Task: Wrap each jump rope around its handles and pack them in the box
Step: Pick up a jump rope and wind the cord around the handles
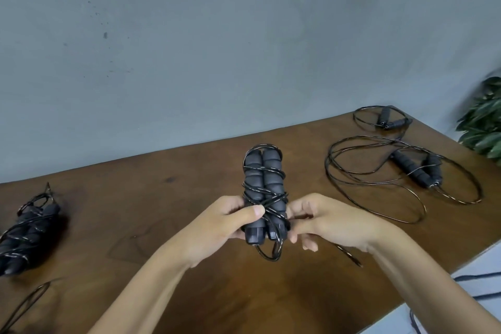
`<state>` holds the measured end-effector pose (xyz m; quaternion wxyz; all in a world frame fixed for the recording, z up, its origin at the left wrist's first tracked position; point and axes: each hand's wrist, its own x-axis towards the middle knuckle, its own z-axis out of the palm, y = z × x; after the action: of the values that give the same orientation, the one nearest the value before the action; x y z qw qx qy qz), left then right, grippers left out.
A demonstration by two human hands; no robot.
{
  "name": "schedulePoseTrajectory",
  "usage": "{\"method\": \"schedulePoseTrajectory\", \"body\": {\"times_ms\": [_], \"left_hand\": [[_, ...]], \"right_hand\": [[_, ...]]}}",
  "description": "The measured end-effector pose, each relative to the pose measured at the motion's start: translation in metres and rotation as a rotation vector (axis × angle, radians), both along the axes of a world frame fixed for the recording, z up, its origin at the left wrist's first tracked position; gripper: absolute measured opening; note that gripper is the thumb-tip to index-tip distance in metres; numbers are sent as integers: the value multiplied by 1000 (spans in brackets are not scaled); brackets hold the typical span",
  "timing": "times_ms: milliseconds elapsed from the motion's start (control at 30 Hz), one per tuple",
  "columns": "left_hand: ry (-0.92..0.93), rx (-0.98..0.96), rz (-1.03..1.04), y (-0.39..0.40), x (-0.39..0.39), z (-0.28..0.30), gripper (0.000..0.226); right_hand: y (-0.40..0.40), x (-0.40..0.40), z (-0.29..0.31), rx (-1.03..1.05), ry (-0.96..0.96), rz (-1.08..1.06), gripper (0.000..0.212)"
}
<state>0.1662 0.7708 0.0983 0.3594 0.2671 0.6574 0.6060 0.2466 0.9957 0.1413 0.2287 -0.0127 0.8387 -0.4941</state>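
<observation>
Both handles [264, 192] of a wrapped rope stand in the left hand [222, 222].

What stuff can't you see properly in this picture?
- Box: not in the head view at all.
- Wrapped rope bundle: cut off by the left edge.
- Right hand fingertips: hidden behind the held jump rope.
- Plant: blurred, cut off by the right edge.

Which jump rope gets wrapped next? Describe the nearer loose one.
Start at the green plant by the wooden table's far right corner. Two unwrapped ropes lie there; the nearer unwrapped rope has the wider loops, handles splayed apart.
</observation>
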Motion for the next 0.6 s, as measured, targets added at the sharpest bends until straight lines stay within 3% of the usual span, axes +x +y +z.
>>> {"method": "schedulePoseTrajectory", "body": {"times_ms": [267,467,600], "left_hand": [[152,-79,-141,3,1,7,30],[228,-25,-20,8,4,4,30],[236,22,88,16,12,-4,28]], "right_hand": [[1,6,10,70,-36,-86,13],[-11,22,6,191,73,-150,32],[-23,29,-2,137,119,-213,23]]}}
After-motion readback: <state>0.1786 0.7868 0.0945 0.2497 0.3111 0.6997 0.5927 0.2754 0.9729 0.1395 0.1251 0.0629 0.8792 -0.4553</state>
